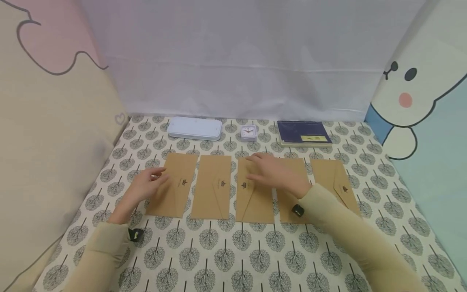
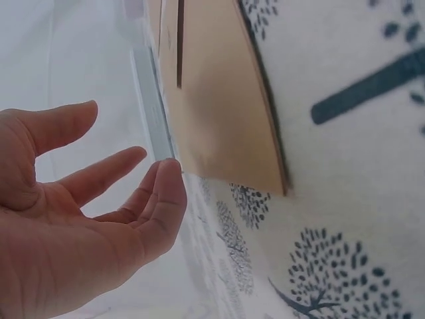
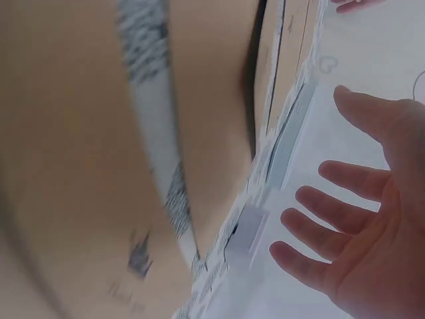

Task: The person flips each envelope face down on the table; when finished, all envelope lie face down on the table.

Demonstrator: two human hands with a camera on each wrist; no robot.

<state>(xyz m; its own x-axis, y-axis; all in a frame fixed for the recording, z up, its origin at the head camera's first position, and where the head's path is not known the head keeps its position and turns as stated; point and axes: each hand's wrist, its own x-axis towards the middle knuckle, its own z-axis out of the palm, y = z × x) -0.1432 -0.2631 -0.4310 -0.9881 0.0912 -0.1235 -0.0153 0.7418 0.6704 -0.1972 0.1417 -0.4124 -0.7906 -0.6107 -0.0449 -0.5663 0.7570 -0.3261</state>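
Note:
Several brown kraft envelopes lie side by side in a row on the cloth, each with a small dark crown print. My left hand (image 1: 147, 184) is at the left edge of the leftmost envelope (image 1: 169, 198), and the left wrist view shows its fingers loosely bent with nothing held. Above the middle envelope (image 1: 255, 211) is my right hand (image 1: 271, 172), its fingers spread and holding nothing in the right wrist view. The right wrist partly covers the neighbouring envelope (image 1: 292, 170). Another envelope (image 1: 213, 182) lies between the hands, and one more envelope (image 1: 330, 178) is at the far right.
Along the back stand a white case (image 1: 195, 127), a small square clock (image 1: 249, 132) and a dark blue book (image 1: 303, 132) with a yellow label. A tree-patterned cloth (image 1: 204, 251) covers the table. Pale curtains enclose the back and both sides.

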